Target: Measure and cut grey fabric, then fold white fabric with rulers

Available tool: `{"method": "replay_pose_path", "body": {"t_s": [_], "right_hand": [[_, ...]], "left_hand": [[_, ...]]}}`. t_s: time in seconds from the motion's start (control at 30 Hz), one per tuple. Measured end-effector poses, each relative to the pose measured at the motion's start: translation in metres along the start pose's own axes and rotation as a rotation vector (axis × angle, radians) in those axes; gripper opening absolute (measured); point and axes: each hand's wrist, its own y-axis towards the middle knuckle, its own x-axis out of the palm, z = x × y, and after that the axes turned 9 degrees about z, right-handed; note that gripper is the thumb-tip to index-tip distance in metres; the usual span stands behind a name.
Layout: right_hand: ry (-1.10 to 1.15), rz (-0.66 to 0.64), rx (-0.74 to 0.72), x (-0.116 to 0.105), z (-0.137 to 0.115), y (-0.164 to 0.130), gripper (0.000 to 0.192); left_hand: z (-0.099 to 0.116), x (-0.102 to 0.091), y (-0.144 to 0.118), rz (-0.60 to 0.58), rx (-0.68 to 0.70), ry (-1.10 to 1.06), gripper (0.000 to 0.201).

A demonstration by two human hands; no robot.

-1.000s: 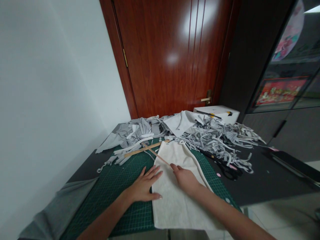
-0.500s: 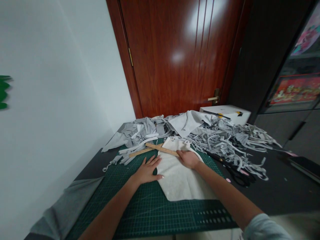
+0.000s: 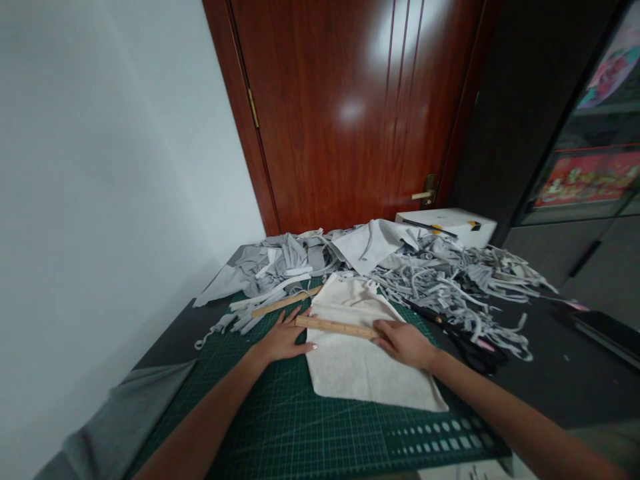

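Observation:
A piece of white cloth (image 3: 365, 363) lies flat on a green cutting mat (image 3: 300, 427). Across its upper part rests a wooden ruler (image 3: 336, 326), roughly level from left to right. My left hand (image 3: 284, 338) presses on the ruler's left end at the cloth's left edge. My right hand (image 3: 404, 342) holds the ruler's right end, fingers curled on it. A second wooden ruler (image 3: 285, 301) lies aslant on the mat just beyond my left hand.
Heaps of grey and white fabric strips (image 3: 450, 277) and scraps (image 3: 280, 263) cover the table's far side. Black scissors (image 3: 463, 340) lie right of the cloth. A white box (image 3: 447, 225) stands by the brown door (image 3: 350, 107). Grey cloth (image 3: 120, 427) hangs at the near left corner.
The ruler has been brought down from the cloth's top edge to lie across the cloth, nearer me. Both hands now sit at its two ends. The cloth lies flatter.

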Motion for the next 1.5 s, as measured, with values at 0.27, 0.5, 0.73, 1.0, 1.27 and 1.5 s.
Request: {"method": "replay_pose_path", "body": {"t_s": [0.27, 0.5, 0.73, 1.0, 1.27, 1.5], "right_hand": [[0.049, 0.079, -0.015, -0.014, 0.019, -0.052, 0.039], [-0.044, 0.078, 0.004, -0.013, -0.001, -0.049, 0.033], [0.038, 0.12, 0.034, -0.001, -0.022, -0.044, 0.033], [-0.024, 0.188, -0.05, 0.006, -0.013, -0.069, 0.043], [0.03, 0.078, -0.139, -0.008, 0.003, -0.08, 0.045], [-0.067, 0.124, -0.004, 0.01, -0.018, -0.091, 0.044]], "left_hand": [[-0.011, -0.005, -0.022, -0.003, 0.034, 0.014, 0.078], [0.017, -0.03, -0.001, 0.329, 0.03, -0.161, 0.048], [0.064, 0.013, 0.044, 0.129, 0.259, -0.22, 0.043], [0.087, 0.024, 0.01, 0.059, 0.041, -0.078, 0.063], [0.1, 0.021, -0.01, 0.026, 0.006, -0.081, 0.054], [0.066, 0.012, 0.015, 0.012, 0.201, -0.073, 0.057]]}}
